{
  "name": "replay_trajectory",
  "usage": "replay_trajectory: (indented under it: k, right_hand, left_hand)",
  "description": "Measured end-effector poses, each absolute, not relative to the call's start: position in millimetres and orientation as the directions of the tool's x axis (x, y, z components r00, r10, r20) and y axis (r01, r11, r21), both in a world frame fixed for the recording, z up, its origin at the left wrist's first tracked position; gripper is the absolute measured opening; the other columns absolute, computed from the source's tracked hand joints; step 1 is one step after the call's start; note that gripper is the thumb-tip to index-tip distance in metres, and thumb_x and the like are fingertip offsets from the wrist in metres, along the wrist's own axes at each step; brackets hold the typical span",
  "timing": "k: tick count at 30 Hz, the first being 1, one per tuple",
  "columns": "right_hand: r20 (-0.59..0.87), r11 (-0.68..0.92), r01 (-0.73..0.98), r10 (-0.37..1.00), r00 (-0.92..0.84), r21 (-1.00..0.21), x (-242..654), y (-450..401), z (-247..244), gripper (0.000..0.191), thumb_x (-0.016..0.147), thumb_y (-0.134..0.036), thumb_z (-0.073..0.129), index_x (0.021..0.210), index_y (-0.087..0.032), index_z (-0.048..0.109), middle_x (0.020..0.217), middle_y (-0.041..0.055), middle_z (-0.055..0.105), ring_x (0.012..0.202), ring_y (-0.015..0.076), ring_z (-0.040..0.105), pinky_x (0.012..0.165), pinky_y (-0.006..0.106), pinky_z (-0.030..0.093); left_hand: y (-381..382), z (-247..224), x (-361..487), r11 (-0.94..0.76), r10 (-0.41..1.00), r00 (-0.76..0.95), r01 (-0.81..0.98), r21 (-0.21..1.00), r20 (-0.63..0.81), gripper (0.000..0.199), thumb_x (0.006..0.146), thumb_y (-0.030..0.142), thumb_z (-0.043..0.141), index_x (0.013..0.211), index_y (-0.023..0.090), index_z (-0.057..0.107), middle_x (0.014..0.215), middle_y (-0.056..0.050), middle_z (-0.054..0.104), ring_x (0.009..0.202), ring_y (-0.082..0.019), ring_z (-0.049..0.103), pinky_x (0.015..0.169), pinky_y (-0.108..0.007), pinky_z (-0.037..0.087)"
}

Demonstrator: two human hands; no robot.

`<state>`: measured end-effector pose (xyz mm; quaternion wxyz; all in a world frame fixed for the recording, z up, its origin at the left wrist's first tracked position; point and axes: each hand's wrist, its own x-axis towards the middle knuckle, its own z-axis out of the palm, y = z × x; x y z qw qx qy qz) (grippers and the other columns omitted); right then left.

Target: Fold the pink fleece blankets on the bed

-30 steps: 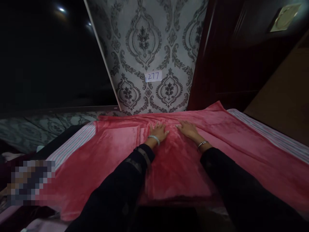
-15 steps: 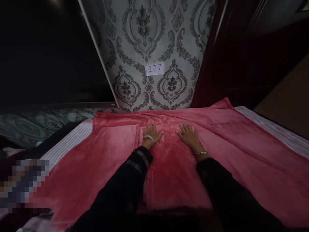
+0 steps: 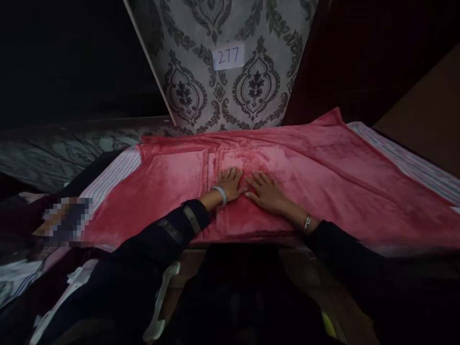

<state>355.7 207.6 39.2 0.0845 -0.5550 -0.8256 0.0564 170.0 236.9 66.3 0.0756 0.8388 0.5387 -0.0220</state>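
Observation:
A plush red-pink blanket (image 3: 172,191) is spread over a surface, with a folded section in its middle. My left hand (image 3: 230,184) lies palm down on that folded section, fingers spread, a pale bracelet at the wrist. Close to its right, my right hand (image 3: 266,191) also rests flat on the fabric with its fingers apart and a thin metal bangle on the wrist. The two thumbs nearly meet. Neither hand grips the cloth.
Striped cloth (image 3: 118,167) shows past the blanket's left edge, more at the right. Behind stands a patterned wall (image 3: 219,105) with a paper label (image 3: 228,56) reading 277. A large dark screen (image 3: 72,62) is at the left. White plastic parts (image 3: 161,302) sit below.
Both hands have slid nearer to me over the blanket and closer together. The view has tilted down, showing the blanket's near edge and the floor.

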Motion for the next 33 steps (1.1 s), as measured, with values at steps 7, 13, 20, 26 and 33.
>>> replay_trajectory:
  k: [7, 13, 20, 26, 33]
  right_hand:
    - [0.084, 0.358, 0.926, 0.933, -0.35, -0.115, 350, 191, 17, 0.064, 0.104, -0.056, 0.036, 0.161, -0.027, 0.037, 0.171, 0.0073, 0.017, 0.156, 0.0384, 0.012, 0.121, 0.068, 0.017]
    - [0.06, 0.358, 0.92, 0.934, -0.353, -0.158, 355, 196, 22, 0.065, 0.103, -0.054, 0.041, 0.162, -0.028, 0.033, 0.171, 0.0066, 0.016, 0.156, 0.0382, 0.011, 0.12, 0.068, 0.02]
    - [0.226, 0.435, 0.801, 0.9, -0.373, -0.41, 333, 163, 41, 0.054, 0.1, -0.04, 0.043, 0.146, -0.017, 0.058, 0.151, 0.0127, 0.053, 0.143, 0.0328, 0.043, 0.121, 0.054, 0.033]
    - [0.418, 0.679, 0.502, 0.73, -0.541, -0.536, 269, 92, 47, 0.044, 0.102, -0.037, 0.041, 0.132, -0.024, 0.07, 0.141, 0.0093, 0.063, 0.135, 0.0278, 0.053, 0.116, 0.051, 0.041]
    - [0.372, 0.747, 0.537, 0.663, -0.649, -0.392, 218, 86, 50, 0.044, 0.098, -0.026, 0.054, 0.14, -0.02, 0.063, 0.146, 0.0142, 0.058, 0.14, 0.0303, 0.047, 0.117, 0.057, 0.039]
  left_hand:
    - [236, 69, 171, -0.42, 0.874, 0.442, 0.896, 0.145, -0.2, 0.078, 0.097, 0.053, 0.049, 0.161, 0.013, 0.03, 0.171, -0.018, 0.019, 0.159, -0.035, 0.012, 0.127, -0.058, 0.007]
    - [213, 117, 111, -0.49, 0.837, 0.538, 0.818, 0.302, -0.1, 0.059, 0.101, 0.048, 0.042, 0.152, 0.017, 0.047, 0.16, -0.009, 0.046, 0.15, -0.024, 0.039, 0.125, -0.037, 0.027]
    - [87, 79, 21, -0.377, 0.924, 0.326, 0.861, 0.342, 0.2, 0.056, 0.102, 0.043, 0.039, 0.149, 0.013, 0.049, 0.153, -0.015, 0.054, 0.145, -0.024, 0.046, 0.123, -0.044, 0.035]
    - [39, 50, 11, -0.294, 0.947, 0.232, 0.904, 0.311, 0.22, 0.058, 0.1, 0.042, 0.048, 0.154, 0.021, 0.044, 0.16, -0.012, 0.046, 0.151, -0.025, 0.038, 0.126, -0.049, 0.029]
    - [30, 38, 36, -0.214, 0.972, 0.195, 0.965, 0.153, 0.129, 0.059, 0.096, 0.03, 0.054, 0.154, 0.021, 0.046, 0.167, -0.012, 0.031, 0.157, -0.034, 0.022, 0.127, -0.06, 0.017]
